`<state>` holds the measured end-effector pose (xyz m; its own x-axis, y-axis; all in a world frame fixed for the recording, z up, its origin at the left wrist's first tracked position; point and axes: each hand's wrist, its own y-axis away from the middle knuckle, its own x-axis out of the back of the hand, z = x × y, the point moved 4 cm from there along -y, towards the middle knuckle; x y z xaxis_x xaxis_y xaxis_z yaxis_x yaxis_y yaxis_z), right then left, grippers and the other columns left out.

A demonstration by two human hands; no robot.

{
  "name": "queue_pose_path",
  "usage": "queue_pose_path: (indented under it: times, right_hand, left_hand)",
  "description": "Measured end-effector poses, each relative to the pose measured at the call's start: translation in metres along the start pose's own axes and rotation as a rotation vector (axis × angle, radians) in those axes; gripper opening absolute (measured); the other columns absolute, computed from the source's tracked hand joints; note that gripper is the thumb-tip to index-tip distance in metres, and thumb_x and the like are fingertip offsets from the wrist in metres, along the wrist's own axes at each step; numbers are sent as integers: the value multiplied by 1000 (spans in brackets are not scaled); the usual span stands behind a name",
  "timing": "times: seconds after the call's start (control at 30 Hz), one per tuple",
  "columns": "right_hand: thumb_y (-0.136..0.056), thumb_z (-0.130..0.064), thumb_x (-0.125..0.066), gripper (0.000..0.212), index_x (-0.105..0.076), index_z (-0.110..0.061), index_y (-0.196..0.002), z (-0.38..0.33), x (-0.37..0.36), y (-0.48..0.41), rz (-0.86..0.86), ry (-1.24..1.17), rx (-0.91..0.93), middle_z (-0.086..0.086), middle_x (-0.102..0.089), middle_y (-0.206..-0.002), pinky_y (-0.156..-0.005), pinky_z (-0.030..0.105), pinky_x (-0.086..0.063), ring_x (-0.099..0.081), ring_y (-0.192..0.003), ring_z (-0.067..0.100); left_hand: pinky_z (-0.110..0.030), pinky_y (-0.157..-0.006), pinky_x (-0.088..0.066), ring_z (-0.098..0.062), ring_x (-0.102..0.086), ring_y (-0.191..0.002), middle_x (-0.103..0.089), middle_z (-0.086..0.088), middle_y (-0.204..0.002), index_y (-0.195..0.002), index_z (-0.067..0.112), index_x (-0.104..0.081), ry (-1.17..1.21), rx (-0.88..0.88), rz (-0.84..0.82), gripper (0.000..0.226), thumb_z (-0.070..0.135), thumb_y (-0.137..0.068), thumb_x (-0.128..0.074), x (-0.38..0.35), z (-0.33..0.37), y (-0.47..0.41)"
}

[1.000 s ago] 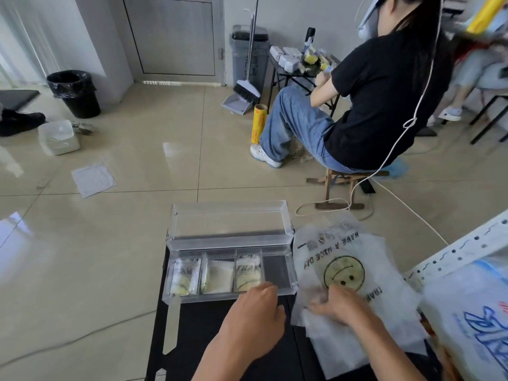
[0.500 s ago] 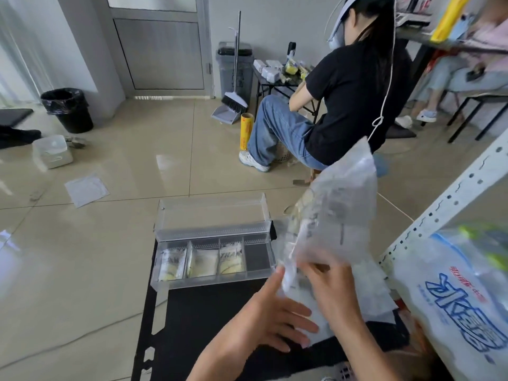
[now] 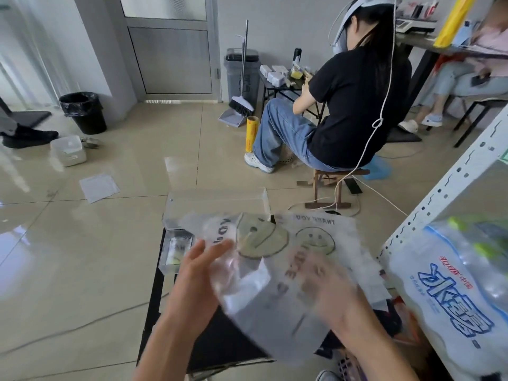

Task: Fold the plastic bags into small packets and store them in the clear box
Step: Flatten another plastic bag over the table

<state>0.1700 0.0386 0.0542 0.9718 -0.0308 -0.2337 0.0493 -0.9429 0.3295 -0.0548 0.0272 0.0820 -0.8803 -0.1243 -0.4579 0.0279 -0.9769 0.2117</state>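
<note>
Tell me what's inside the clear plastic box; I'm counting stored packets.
In the clear plastic box only the leftmost compartment shows, holding one folded white bag packet. The translucent smiley-face plastic bag covers the other compartments, so their contents cannot be seen.

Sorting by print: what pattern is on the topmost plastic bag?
Plastic bag: yellowish smiley face, dark lettering; head view.

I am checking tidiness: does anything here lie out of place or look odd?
Yes. A flat white sheet lies loose on the floor, left of the clear box. A pale tub also sits on the floor beside the black bin.
</note>
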Motion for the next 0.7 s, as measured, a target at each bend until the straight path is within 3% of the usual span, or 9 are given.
queue_pose_path:
  times: [0.1,0.17,0.3,0.33,0.37,0.47,0.53,0.6,0.7]
  right_hand:
    - [-107,-60,-25,55,-79,-49,-100,-18,4,6,-238,-470,-145,22,-72,-124,-101,59,-50,-55,-136,4]
    - [-99,-74,-26,73,-80,-27,-118,-14,11,13,-307,-455,-64,18,-69,-133,-105,56,-48,-65,-128,20]
    - [-110,-48,-31,74,-32,21,-136,-19,5,27,-265,-158,-21,18,-76,-116,-116,25,-29,-62,-115,26]
    - [-107,-47,-40,25,-43,-23,-104,-16,4,23,-340,-234,-135,14,-80,-94,-110,21,-36,-61,-91,24]
    - [-96,-53,-59,47,-65,-6,-98,-11,18,23,-284,-115,-117,7,-81,-92,-106,19,-42,-65,-93,18]
    - [-72,-35,-90,69,-66,-1,-127,9,20,11,-389,210,-134,24,-69,-129,-99,37,-50,-67,-115,31]
    - [-77,-11,-84,56,-64,-16,-130,10,18,8,-314,199,-111,25,-75,-115,-88,31,-57,-73,-109,28]
    - [-84,-3,-72,60,-59,-32,-135,-5,21,8,-211,138,73,22,-77,-106,-84,27,-59,-75,-106,26]
    - [-87,-2,-68,61,-54,-25,-141,-14,23,6,-143,58,145,21,-78,-105,-94,39,-59,-74,-106,31]
  left_hand:
    - [-30,-65,-61,-20,-78,-84,-80,-10,-101,-105,5,-70,-49,27,-28,53,14,-55,-86,14,10,11]
    - [-38,-77,-57,-27,-76,-90,-77,-14,-105,-109,5,-69,-159,101,8,76,27,-40,-92,25,5,14]
    - [-32,-76,-49,-16,-70,-69,-69,-11,-82,-107,-7,-56,-379,203,-10,76,24,-54,-100,28,0,17]
    - [-31,-71,-50,-15,-71,-66,-71,-10,-80,-105,-6,-57,-424,221,-12,62,17,-63,-97,29,0,17]
    - [-29,-70,-52,-18,-74,-69,-75,-11,-83,-107,-6,-59,-457,236,-33,51,8,-69,-90,32,-3,16]
    - [-23,-66,-57,-20,-78,-81,-79,-16,-97,-116,5,-65,-512,278,-81,47,5,-75,-88,34,-4,19]
    - [-29,-75,-56,-20,-75,-89,-74,-13,-112,-119,27,-68,-545,158,21,70,28,-57,-101,37,4,17]
    - [-36,-74,-61,-23,-75,-87,-72,-10,-118,-124,41,-68,-368,-51,124,77,16,-58,-99,45,21,16]
    - [-44,-79,-64,-29,-76,-98,-74,-13,-121,-131,36,-64,-247,-50,177,78,13,-61,-91,55,19,13]
